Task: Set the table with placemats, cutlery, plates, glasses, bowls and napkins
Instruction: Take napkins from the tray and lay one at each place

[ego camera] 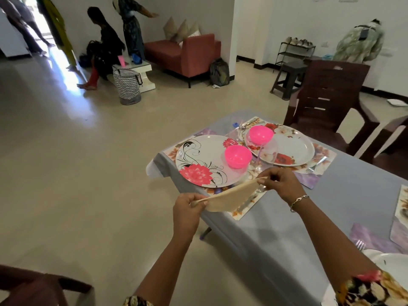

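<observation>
A flowered sleeve (373, 288) lies at the bottom right corner, and just behind it a white plate (388, 263) and a fork (360, 245) rest on a purple placemat (371, 237) at the near end of the bench (331, 206), which is covered with a grey cloth. Both forearms reach forward from here. The left hand (187, 210) pinches one corner of a cream napkin (229, 198) between thumb and curled fingers, off the edge of the bench and above the floor. The right hand (280, 182), with a bracelet (298, 202) on its wrist, pinches the opposite corner in the same way, so the napkin is stretched between the two hands in the air, above the near edge of a flowered placemat (245, 212). On this placemat sits a plate with a pink flower (203, 160), and a pink bowl (238, 156) is at its right rim. A clear glass (268, 151) stands between this plate and a second plate with red flowers (291, 149), which carries another pink bowl (261, 134) on its left part. A second fork (315, 165) lies just beside this plate on the right. Behind the bench stands a brown chair (326, 96). Far across the floor are a red sofa (187, 54) and several people.
</observation>
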`<act>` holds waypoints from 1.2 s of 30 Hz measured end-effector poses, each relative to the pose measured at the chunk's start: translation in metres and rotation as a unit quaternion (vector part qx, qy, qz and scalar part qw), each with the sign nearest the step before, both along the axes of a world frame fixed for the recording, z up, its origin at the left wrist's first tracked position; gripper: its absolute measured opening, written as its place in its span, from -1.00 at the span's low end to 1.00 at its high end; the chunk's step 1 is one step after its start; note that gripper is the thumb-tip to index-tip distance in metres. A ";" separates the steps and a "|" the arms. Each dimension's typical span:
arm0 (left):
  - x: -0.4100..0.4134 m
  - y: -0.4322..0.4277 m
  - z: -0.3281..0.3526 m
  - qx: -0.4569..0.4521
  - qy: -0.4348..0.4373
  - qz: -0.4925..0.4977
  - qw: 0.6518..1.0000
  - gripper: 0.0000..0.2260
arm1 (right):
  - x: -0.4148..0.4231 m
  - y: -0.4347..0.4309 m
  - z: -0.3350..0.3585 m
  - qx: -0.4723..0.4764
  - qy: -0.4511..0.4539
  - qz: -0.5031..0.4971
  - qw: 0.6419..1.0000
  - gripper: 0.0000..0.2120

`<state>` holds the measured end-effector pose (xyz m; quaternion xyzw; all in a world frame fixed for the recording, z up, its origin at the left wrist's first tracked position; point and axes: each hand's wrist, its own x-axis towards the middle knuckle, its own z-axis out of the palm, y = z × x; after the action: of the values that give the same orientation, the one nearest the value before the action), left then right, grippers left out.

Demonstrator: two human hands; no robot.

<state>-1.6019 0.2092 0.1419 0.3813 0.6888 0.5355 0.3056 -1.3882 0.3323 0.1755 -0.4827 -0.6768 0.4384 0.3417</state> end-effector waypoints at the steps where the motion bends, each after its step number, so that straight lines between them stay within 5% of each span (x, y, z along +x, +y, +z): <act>1: 0.001 0.002 0.000 0.003 -0.015 -0.004 1.000 -0.83 | 0.004 0.002 -0.001 0.011 -0.005 -0.001 1.000 -0.80; 7: 0.023 0.018 0.015 0.004 -0.247 -0.108 0.963 -0.94 | 0.017 0.007 0.005 -0.141 0.211 -0.042 0.966 -0.86; 13: 0.056 0.035 0.025 -0.028 -0.432 -0.123 0.893 -0.84 | 0.028 0.008 -0.013 -0.369 0.392 -0.082 0.839 -0.58; 17: 0.070 0.042 0.018 -0.051 -0.445 -0.103 0.888 -0.86 | 0.033 0.002 -0.031 -0.409 0.377 -0.067 0.828 -0.54; 20: 0.080 0.046 0.010 -0.090 -0.423 -0.073 0.899 -0.89 | 0.038 0.006 -0.031 -0.390 0.299 -0.091 0.866 -0.81; 27: 0.109 0.048 -0.018 -0.186 -0.340 -0.014 0.922 -0.95 | 0.058 0.026 -0.052 -0.342 0.133 -0.209 0.906 -0.72; 36: 0.128 0.070 -0.050 -0.244 -0.215 -0.097 0.941 -0.79 | 0.075 0.052 -0.084 -0.299 0.051 -0.256 0.918 -0.72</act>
<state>-1.4739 0.2794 0.0917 0.2360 0.6761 0.3882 0.5801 -1.3130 0.3841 0.0913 -0.6963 -0.3492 0.5415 0.3162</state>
